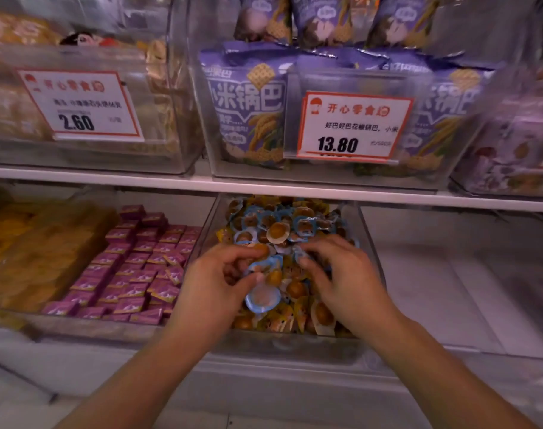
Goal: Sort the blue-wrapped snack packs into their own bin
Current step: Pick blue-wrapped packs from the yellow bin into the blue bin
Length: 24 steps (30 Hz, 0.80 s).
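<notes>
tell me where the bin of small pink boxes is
In the head view, the bin of pink boxes sits on the lower shelf, left of centre, immediately left of the mixed snack bin where both hands are working.

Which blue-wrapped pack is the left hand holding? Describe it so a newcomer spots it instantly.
Find the clear bin on the lower shelf, below the 13.80 price tag. At its front, under the left hand, hangs a blue-rimmed pack. Unlike the brown-centred packs around it, its face looks pale.

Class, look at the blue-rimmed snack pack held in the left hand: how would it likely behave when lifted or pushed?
The blue-rimmed pack looks small, so probably light. Its glossy film seems slippery and crinkly, so the left hand may need a firm pinch. Its flat rim probably stops it rolling; pushed, it would likely slide over the heap in the bin.
</notes>
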Each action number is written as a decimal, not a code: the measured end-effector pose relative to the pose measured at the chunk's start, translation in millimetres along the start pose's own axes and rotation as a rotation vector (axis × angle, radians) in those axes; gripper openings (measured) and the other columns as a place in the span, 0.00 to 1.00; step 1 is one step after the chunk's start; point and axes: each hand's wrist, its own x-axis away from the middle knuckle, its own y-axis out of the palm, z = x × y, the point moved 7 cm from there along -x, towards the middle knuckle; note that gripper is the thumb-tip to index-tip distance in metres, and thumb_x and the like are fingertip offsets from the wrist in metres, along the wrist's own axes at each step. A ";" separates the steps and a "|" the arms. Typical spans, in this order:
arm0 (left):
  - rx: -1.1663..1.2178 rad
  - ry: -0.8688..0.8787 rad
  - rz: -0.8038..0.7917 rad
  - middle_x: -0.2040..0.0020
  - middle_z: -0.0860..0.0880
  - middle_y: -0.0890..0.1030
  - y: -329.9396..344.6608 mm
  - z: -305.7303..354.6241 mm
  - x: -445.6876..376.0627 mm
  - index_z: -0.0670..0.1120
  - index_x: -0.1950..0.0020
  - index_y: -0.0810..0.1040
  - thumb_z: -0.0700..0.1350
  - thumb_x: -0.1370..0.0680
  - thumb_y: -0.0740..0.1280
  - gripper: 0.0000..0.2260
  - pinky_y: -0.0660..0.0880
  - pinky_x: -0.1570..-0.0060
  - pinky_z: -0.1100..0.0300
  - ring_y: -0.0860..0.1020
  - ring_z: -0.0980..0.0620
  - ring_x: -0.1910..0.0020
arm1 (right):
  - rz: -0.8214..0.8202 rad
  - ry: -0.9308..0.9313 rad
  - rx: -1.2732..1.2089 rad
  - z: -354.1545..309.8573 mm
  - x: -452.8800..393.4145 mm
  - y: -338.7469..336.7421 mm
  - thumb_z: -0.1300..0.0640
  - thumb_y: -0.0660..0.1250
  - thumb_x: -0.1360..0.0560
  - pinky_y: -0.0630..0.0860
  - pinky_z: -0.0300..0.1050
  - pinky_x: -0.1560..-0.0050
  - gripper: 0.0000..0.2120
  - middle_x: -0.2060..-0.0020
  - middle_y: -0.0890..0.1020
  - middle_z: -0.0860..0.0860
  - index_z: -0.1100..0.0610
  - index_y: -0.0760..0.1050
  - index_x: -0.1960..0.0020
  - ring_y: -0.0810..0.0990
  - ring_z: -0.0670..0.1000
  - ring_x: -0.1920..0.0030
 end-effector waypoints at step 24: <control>-0.203 0.221 -0.089 0.43 0.66 0.76 29.3 32.3 -0.6 0.59 0.41 0.80 0.48 0.22 0.68 0.10 0.74 0.41 0.55 0.77 0.59 0.43 | 0.228 0.535 -0.555 97.2 28.9 -79.8 0.63 0.67 0.22 0.76 0.44 0.74 0.09 0.61 0.82 0.54 0.55 0.76 0.43 0.85 0.54 0.67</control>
